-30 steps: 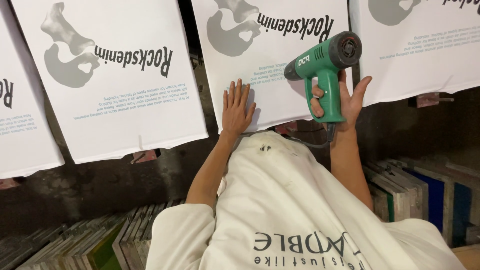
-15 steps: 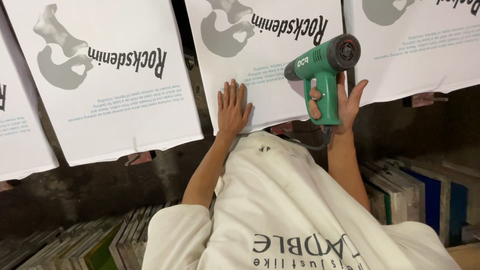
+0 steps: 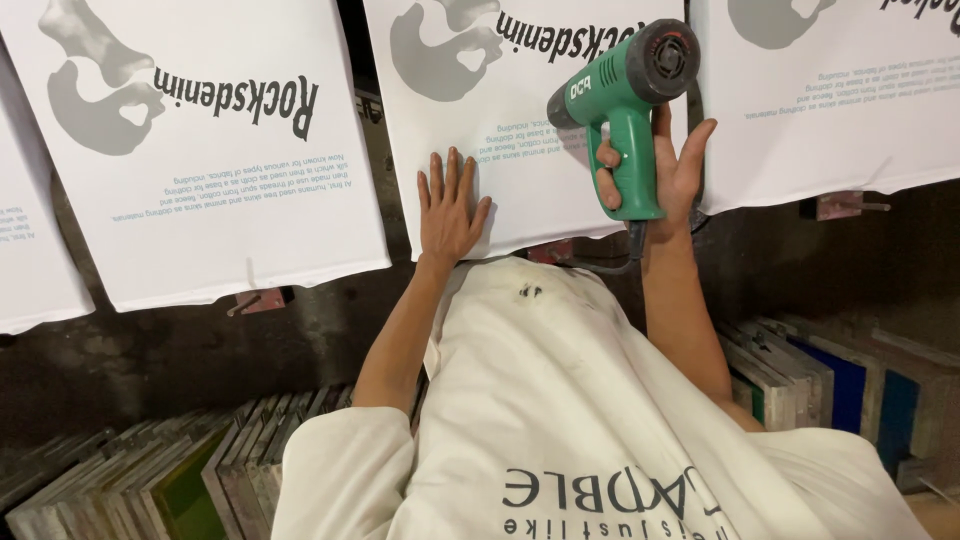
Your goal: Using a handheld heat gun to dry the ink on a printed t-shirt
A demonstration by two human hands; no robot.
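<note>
**Heat gun raised over a printed white panel, other hand flat at its lower edge**

The right hand (image 3: 668, 175) is wrapped around the grip of a green heat gun (image 3: 625, 95), thumb and fingers spread loosely along the handle, with the dark round nozzle end tilted up toward the upper right. A black cord (image 3: 612, 262) drops from the base of the grip and curls under the wrist. The gun sits over the right margin of the middle white printed panel (image 3: 520, 120), just at the dark gap that separates it from the next panel (image 3: 830, 100) on the right.

The left hand (image 3: 449, 208) lies open and flat, 5 fingers spread narrowly, pressing the lower edge of that middle panel, holding nothing. Its wrist crosses the panel's bottom border.

Below both forearms a white garment (image 3: 560, 400) with dark lettering is draped over the person's front, filling the room between the arms.

A third panel (image 3: 200, 150) hangs to the left, apart from the middle one by a narrow dark strip. Under the panels' lower edges runs a dark band of bare wall, and lower still stacked framed screens (image 3: 150, 470) stand on edge at the left, more (image 3: 800, 375) at the right.
</note>
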